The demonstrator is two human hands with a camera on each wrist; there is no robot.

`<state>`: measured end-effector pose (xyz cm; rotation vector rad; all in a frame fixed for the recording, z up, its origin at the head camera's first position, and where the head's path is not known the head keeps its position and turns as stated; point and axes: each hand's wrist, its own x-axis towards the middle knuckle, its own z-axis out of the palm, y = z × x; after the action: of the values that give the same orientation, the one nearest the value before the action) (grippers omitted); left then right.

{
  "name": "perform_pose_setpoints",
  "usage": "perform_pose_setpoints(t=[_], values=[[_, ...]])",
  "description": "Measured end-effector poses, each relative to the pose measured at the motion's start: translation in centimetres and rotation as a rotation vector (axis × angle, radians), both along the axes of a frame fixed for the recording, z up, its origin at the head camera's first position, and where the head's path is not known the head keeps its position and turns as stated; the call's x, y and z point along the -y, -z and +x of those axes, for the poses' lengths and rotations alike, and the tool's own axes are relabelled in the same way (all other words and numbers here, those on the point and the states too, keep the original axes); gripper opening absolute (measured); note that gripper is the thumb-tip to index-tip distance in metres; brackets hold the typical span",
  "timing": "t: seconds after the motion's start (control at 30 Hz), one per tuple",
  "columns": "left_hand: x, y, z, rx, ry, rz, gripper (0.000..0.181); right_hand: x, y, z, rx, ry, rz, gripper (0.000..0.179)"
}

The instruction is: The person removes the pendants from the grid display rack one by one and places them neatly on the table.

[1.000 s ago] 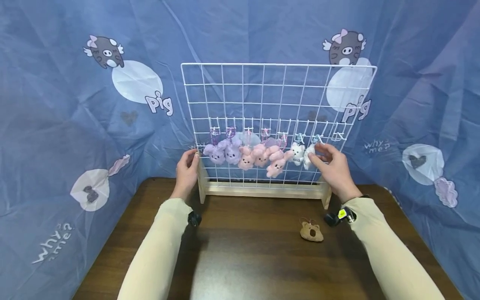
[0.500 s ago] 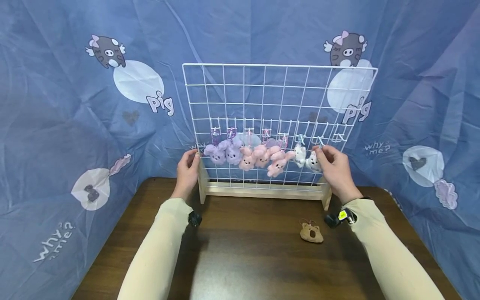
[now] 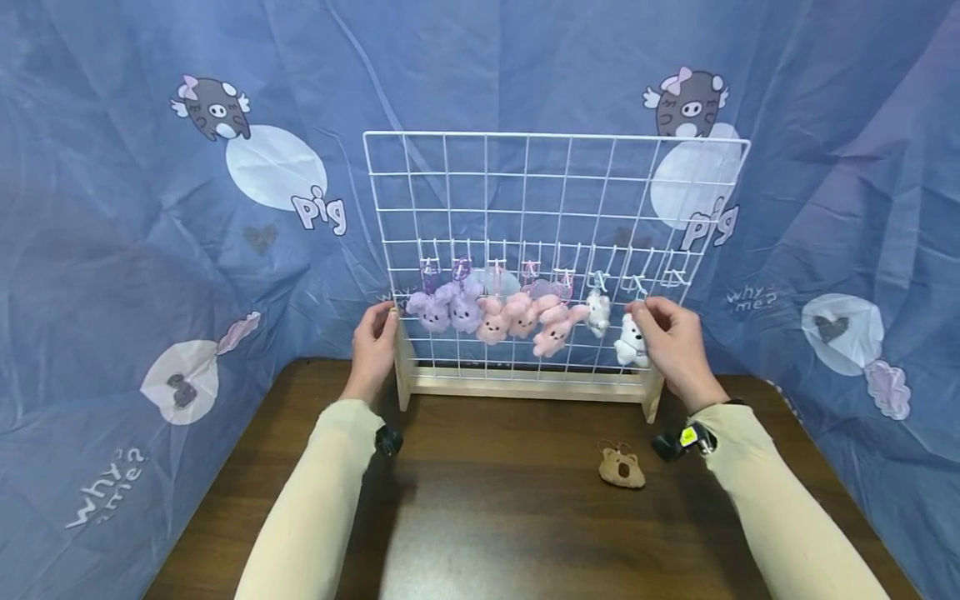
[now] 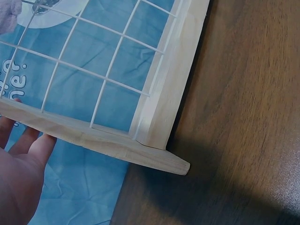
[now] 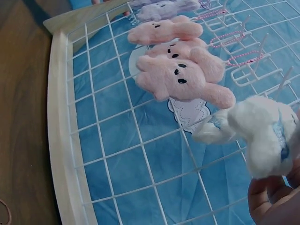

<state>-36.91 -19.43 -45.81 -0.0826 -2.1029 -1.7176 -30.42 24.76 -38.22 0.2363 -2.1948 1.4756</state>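
Observation:
My left hand (image 3: 373, 350) grips the wooden side post (image 4: 84, 133) of a white wire grid rack (image 3: 525, 175). Over at the right end, my right hand (image 3: 675, 346) pinches the top of a white plush keychain (image 3: 630, 342), just below a wire hook (image 3: 636, 285) with a bit of blue strap at it. In the right wrist view fingertips show beside this white plush (image 5: 267, 133). Left of it hangs another white plush keychain (image 3: 597, 313), turned sideways. Pink plush keychains (image 3: 555, 333) and purple plush keychains (image 3: 429, 312) hang further left.
A brown bear-head plush keychain (image 3: 621, 468) lies on the dark wooden table (image 3: 480, 500) before the rack. At the far right of the hook row is a hook (image 3: 673, 278) with nothing on it. Blue printed cloth (image 3: 247, 50) surrounds the table's back and sides.
The right hand has shifted from the white plush's body to its top, and the plush now hangs lower and faces forward. Its white neighbour has turned sideways. The left hand has stayed put.

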Motion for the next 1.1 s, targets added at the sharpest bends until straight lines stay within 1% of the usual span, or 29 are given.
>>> perform_pose_setpoints(t=[0.07,0.23,0.33,0.57,0.6,0.87,0.97,1.1], values=[[0.0,0.0,0.0,-0.001,0.0,0.003,0.036,0.1,-0.3,0.2,0.001,0.008,0.007,0.027],[0.0,-0.1,0.1,-0.004,-0.003,0.0,0.035,1.1,-2.0,2.0,-0.018,0.018,-0.014,0.023],[0.0,0.0,0.1,-0.009,-0.009,0.001,0.034,1.4,-2.5,2.6,-0.032,0.01,-0.013,0.024],[-0.1,0.1,0.0,-0.009,-0.003,0.014,0.036,0.1,-0.8,1.0,-0.022,0.023,-0.018,0.025],[-0.1,0.1,0.0,-0.007,-0.002,0.014,0.036,0.0,-0.7,1.0,-0.024,0.02,-0.017,0.026],[-0.1,0.1,0.1,0.002,-0.002,0.011,0.036,-0.3,-0.8,1.6,-0.015,-0.041,-0.027,0.029],[-0.1,0.1,0.1,0.0,0.001,0.014,0.036,-0.2,-0.9,2.0,-0.003,-0.079,-0.02,0.029],[-0.1,0.2,-0.1,-0.008,0.003,0.016,0.036,0.1,-0.5,2.3,0.004,-0.13,0.022,0.025]])
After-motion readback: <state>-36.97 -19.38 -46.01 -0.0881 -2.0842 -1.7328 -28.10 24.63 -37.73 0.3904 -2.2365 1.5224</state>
